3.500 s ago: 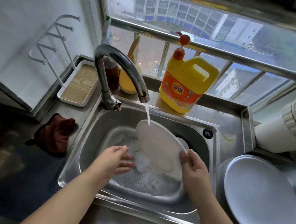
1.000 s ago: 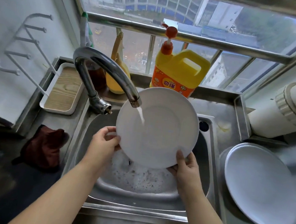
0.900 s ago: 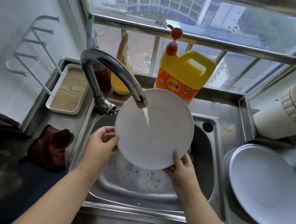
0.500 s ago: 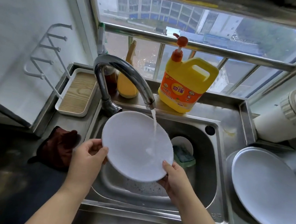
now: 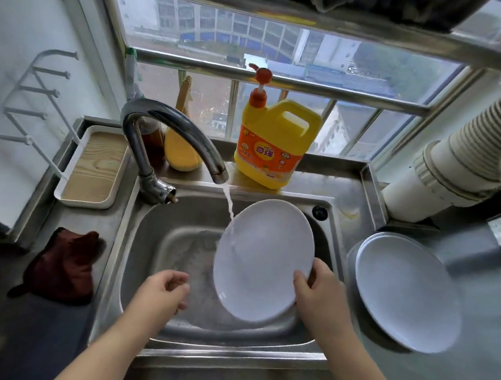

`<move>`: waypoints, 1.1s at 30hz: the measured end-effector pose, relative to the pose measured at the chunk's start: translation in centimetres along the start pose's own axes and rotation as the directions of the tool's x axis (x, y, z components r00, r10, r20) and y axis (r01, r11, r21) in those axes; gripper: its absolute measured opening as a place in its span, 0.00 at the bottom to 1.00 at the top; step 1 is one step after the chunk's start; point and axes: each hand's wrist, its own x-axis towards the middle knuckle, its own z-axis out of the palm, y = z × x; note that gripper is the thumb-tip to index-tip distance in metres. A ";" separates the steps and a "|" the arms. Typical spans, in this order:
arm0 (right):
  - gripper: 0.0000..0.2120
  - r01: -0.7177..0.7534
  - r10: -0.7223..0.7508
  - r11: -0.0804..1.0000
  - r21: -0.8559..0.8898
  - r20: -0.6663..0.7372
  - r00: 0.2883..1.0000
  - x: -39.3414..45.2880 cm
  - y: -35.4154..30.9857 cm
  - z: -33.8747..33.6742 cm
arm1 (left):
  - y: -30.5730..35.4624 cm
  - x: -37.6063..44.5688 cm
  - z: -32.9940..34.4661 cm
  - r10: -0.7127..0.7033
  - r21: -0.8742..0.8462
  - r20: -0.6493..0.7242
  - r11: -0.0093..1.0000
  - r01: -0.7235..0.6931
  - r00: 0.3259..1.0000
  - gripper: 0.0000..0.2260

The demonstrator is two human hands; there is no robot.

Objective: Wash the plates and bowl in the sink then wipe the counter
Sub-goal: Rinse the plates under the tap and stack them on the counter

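**Plate under the running tap**

The right hand (image 5: 320,293) is gripping a white plate (image 5: 262,259) by its lower right rim, thumb curled over the front face and the other fingers hidden behind it. The plate is tilting over the steel sink (image 5: 175,244), its upper left edge catching the thin stream of water falling from the curved tap (image 5: 175,129).

The left hand (image 5: 161,292) is hovering over the basin just to the left of the plate, not touching it, its fingers curling loosely inward and holding nothing.

On the counter (image 5: 473,352) to the right of the sink, stacked white plates (image 5: 405,292) are lying flat. A yellow soap jug (image 5: 274,142) with an orange pump is standing on the ledge behind the basin. A dark red cloth (image 5: 63,266) is lying crumpled on the counter to the left, in front of a white tray (image 5: 94,167).
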 end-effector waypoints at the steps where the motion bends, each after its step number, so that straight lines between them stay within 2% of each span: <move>1: 0.05 0.044 -0.046 0.998 -0.049 -0.034 0.998 -0.1 0.2 -0.2 | 0.1 0.2 0.1 0.016 0.010 0.000 1.000 -0.016 1.000 0.06; 3: 0.04 0.119 -0.130 0.982 -0.147 -0.065 0.989 -0.3 0.4 -0.6 | 0.4 0.4 0.4 0.050 0.034 -0.001 0.998 -0.050 0.999 0.06; 6: 0.12 0.215 -0.245 0.937 -0.276 -0.078 0.966 -0.8 0.8 -1.0 | 0.9 0.1 0.7 0.084 0.084 0.024 0.993 -0.086 0.996 0.06; 12: 0.15 0.366 -0.459 0.843 -0.394 -0.171 0.872 -1.8 2.4 -1.4 | 1.2 0.6 1.5 0.124 0.150 0.044 0.980 -0.129 0.991 0.06; 16: 0.19 0.325 -0.397 0.868 -0.375 -0.134 0.908 -1.9 3.3 -1.6 | 1.3 1.1 2.1 0.129 0.204 0.060 0.969 -0.139 0.990 0.06; 18: 0.15 0.299 -0.370 0.880 -0.369 -0.138 0.919 -2.0 3.9 -1.7 | 1.6 1.3 2.4 0.135 0.233 0.078 0.961 -0.149 0.988 0.06; 21: 0.13 0.216 -0.260 0.952 -0.216 -0.199 0.945 -2.5 4.3 -2.5 | 1.8 1.6 2.9 0.132 0.260 0.098 0.953 -0.153 0.986 0.06; 23: 0.06 0.126 -0.153 0.986 -0.114 -0.278 0.948 -2.8 4.5 -3.1 | 2.0 1.8 3.5 0.125 0.271 0.117 0.951 -0.153 0.985 0.05; 24: 0.07 0.070 -0.090 0.995 -0.072 -0.317 0.944 -2.7 4.9 -3.4 | 2.0 1.9 3.9 0.123 0.276 0.130 0.948 -0.155 0.984 0.05; 26: 0.15 -0.058 0.064 0.998 0.030 -0.362 0.930 -2.8 6.0 -4.2 | 2.3 2.1 4.6 0.123 0.282 0.153 0.945 -0.163 0.981 0.05; 27: 0.15 -0.125 0.154 0.987 0.101 -0.372 0.916 -2.8 6.8 -4.7 | 2.6 2.1 4.9 0.126 0.285 0.163 0.944 -0.169 0.979 0.05; 30: 0.09 -0.287 0.391 0.908 0.306 -0.371 0.842 -3.1 9.7 -6.4 | 3.3 2.2 5.8 0.133 0.304 0.187 0.934 -0.186 0.973 0.06; 33: 0.14 -0.399 0.603 0.774 0.493 -0.380 0.701 -3.2 12.9 -7.9 | 4.1 2.2 6.8 0.138 0.318 0.214 0.926 -0.203 0.967 0.06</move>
